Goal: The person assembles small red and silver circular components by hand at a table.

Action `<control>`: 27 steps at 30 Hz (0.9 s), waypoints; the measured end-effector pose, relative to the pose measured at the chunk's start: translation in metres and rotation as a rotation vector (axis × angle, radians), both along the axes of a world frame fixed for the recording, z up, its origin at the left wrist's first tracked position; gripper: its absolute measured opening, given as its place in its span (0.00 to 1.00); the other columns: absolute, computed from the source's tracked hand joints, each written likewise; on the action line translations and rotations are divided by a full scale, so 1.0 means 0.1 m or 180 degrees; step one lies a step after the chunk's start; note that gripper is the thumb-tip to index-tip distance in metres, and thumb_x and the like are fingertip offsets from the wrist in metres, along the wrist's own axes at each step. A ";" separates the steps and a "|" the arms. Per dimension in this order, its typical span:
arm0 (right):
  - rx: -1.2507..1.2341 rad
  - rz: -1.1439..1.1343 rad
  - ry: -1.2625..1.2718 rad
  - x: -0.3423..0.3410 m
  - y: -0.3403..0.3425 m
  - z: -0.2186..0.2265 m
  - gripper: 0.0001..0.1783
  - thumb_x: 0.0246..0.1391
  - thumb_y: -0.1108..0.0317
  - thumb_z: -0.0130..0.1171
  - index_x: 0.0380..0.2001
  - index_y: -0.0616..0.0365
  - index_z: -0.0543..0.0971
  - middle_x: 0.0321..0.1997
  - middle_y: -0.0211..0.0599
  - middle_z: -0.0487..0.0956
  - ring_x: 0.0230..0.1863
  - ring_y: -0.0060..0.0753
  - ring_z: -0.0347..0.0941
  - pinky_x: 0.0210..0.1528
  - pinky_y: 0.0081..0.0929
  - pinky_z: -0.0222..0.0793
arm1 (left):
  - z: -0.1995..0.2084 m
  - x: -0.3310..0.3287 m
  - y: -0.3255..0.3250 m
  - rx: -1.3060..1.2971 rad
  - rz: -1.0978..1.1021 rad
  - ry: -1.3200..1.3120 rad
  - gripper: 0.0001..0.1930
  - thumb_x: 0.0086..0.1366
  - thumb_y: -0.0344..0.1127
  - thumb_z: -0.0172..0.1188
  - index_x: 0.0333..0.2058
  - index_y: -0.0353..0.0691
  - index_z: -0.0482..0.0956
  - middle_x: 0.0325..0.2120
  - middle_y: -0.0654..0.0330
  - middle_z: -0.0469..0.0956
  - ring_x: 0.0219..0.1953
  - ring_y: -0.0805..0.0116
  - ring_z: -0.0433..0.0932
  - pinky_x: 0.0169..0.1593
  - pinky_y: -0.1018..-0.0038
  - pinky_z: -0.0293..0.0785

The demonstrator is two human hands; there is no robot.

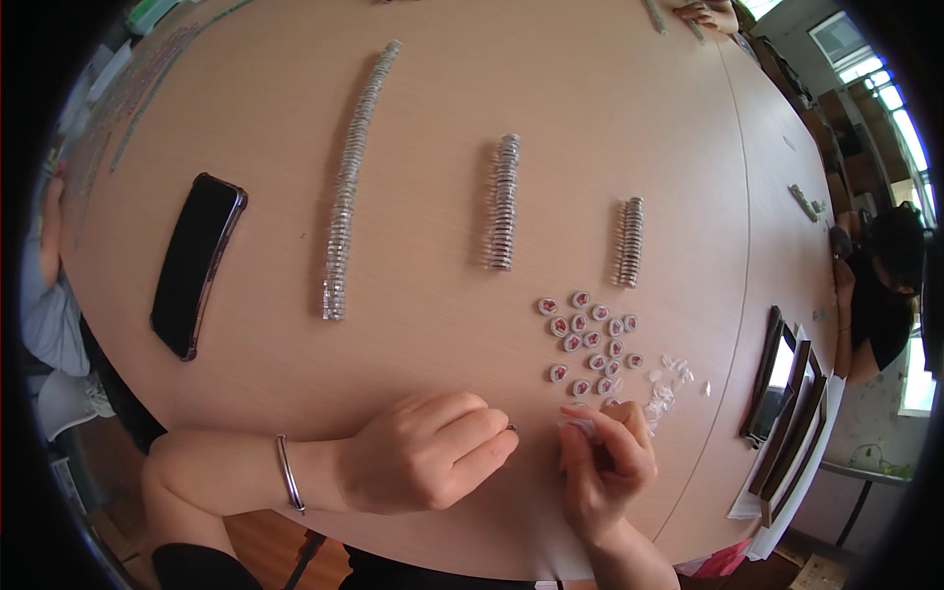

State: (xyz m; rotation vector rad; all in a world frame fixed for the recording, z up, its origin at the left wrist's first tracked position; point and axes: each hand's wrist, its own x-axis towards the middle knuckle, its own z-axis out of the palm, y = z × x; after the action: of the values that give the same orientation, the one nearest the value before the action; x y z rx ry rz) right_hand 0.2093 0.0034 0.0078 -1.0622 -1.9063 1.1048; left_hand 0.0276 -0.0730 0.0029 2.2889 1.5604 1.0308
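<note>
My left hand (433, 450) is closed near the table's front edge, a silver bangle on its wrist. A small dark rim peeks out at its fingertips; the rest of that thing is hidden. My right hand (608, 467) pinches a small translucent piece (578, 426) between thumb and fingers, just right of the left hand. Beyond it lie several small round discs (592, 339) with pale rims and red centres. To their right is a loose pile of clear, flake-like scraps (665, 388).
Three rows of stacked clear discs stretch away from me: a long row (356, 162), a middle row (504, 202) and a short row (631, 243). A black phone (197, 265) lies left, another phone-like device (772, 379) right, beside dark frames (798, 423). Other people sit around the table (433, 344).
</note>
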 end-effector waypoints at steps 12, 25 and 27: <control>0.0557 0.0272 -0.0593 -0.04 -0.11 0.05 0.16 0.39 0.84 0.64 0.35 0.62 0.81 0.20 0.33 0.70 0.16 0.23 0.63 0.17 0.18 0.58 | -0.05 0.12 -0.12 0.0250 -0.0004 0.0683 0.09 0.51 0.28 0.62 0.32 0.32 0.82 0.34 0.58 0.77 0.37 0.66 0.75 0.39 0.76 0.75; 0.1014 0.0431 -0.0905 -0.06 -0.12 0.01 0.17 0.35 0.86 0.64 0.33 0.62 0.82 0.18 0.33 0.69 0.14 0.23 0.62 0.15 0.19 0.56 | 0.01 0.12 -0.12 0.0011 -0.0149 0.0683 0.11 0.52 0.30 0.61 0.33 0.31 0.82 0.35 0.55 0.77 0.38 0.66 0.75 0.42 0.76 0.76; 0.1091 0.0365 -0.0833 -0.05 -0.13 0.00 0.17 0.34 0.86 0.63 0.33 0.62 0.82 0.18 0.32 0.68 0.14 0.23 0.62 0.14 0.19 0.56 | 0.01 0.12 -0.13 0.0010 -0.0145 0.0707 0.11 0.53 0.31 0.60 0.33 0.30 0.81 0.35 0.54 0.78 0.39 0.65 0.76 0.43 0.75 0.76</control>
State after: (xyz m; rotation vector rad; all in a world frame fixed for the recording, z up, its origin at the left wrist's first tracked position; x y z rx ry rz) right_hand 0.2039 -0.0098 0.0077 -0.9469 -2.2872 0.6856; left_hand 0.0396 -0.0856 0.0040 2.5013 1.5758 0.7910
